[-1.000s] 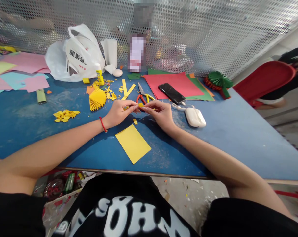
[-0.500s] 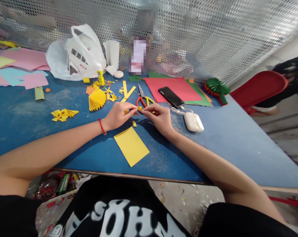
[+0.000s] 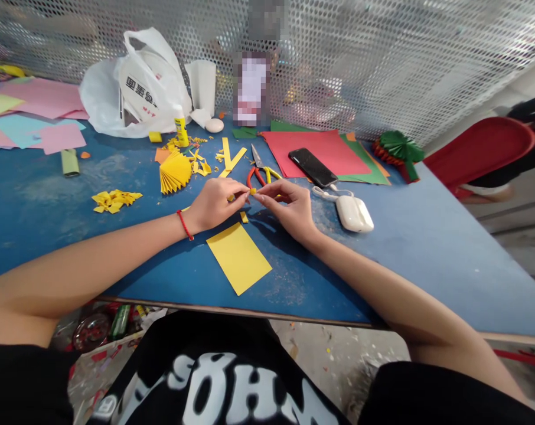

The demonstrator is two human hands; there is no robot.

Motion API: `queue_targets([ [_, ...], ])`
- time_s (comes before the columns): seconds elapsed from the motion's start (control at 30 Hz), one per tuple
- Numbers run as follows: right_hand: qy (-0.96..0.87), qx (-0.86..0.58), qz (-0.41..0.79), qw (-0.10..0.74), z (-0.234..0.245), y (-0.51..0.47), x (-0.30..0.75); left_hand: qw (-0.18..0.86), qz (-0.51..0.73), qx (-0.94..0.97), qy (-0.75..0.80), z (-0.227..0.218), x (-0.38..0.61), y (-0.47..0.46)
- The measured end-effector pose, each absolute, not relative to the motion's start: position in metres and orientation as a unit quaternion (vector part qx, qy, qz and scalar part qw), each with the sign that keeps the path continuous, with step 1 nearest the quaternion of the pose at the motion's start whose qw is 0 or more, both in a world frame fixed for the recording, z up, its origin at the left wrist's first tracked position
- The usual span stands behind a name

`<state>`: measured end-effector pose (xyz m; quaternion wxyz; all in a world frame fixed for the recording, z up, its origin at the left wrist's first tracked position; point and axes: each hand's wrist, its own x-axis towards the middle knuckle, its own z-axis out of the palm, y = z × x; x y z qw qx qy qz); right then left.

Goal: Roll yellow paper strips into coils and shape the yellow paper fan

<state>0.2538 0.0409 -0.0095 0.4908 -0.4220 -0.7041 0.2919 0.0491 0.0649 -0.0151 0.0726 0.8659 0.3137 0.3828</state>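
Observation:
Between the fingertips of both hands is a small yellow paper piece [image 3: 252, 191]. My left hand [image 3: 218, 203], with a red cord at the wrist, pinches it from the left. From the right, my right hand [image 3: 290, 206] grips it with thumb and finger. How the piece is folded is too small to tell. Just below the hands lie a tiny yellow scrap [image 3: 244, 218] and a flat yellow paper sheet [image 3: 239, 258]. Scissors [image 3: 259, 165] with red and yellow handles rest right behind the fingers. Yellow paper strips [image 3: 230, 158] lie behind my left hand.
A pleated yellow paper fan [image 3: 174, 172], a glue stick [image 3: 181, 131] and a pile of yellow pieces [image 3: 116, 200] are at left. Rightward are a black phone [image 3: 312, 167], a white earphone case [image 3: 355, 213] and red paper [image 3: 307, 147]. A plastic bag [image 3: 134, 88] stands behind.
Both hands stay pinched together on the small yellow piece, with a slight shift of the fingers around it. The whole view has tilted a little.

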Motion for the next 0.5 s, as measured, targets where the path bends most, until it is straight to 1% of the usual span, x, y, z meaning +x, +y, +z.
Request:
queue_targets([
  [0.3,-0.674,-0.420,0.343,0.502,-0.0131,0.0449,0.2541,0.015,0.382,0.881,0.278,-0.0169,0.0492,0.0672],
  [0.5,-0.663,-0.396,0.396,0.497,-0.0165,0.0458,0.2559,0.014,0.401,0.877,0.264,-0.0159,0.0502,0.0663],
])
